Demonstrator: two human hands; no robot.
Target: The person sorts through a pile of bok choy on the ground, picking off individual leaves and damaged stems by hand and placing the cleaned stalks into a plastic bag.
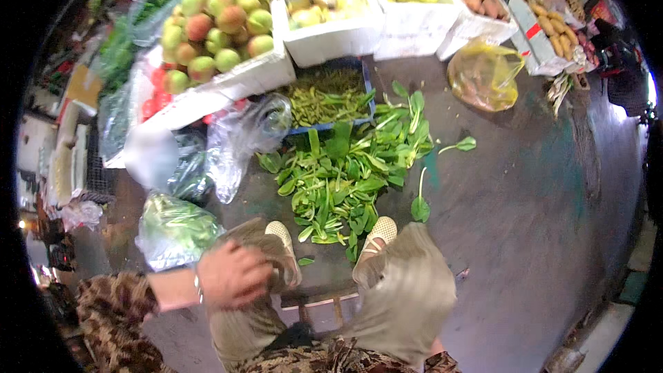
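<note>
My left hand (235,274), blurred, with a silver bracelet at the wrist, is above my left knee; its fingers look curled, and whether it holds anything cannot be told. My right hand is out of view; only a bit of skin and sleeve shows beside my right thigh. A loose pile of green leafy vegetables (336,181) lies on the dark floor before my shoes, with a few single leaves apart to its right. A clear plastic bag of greens (176,230) sits left of my left leg. Clear plastic bags (233,140) lie left of the pile.
A blue-rimmed crate (331,98) of green vegetables touches the pile's far side. Beyond stand white foam boxes (331,39) of peaches, apples, yellow fruit and sweet potatoes. A yellow plastic bag (484,77) rests on the floor at the right. Boxed potatoes (557,28) stand farther right.
</note>
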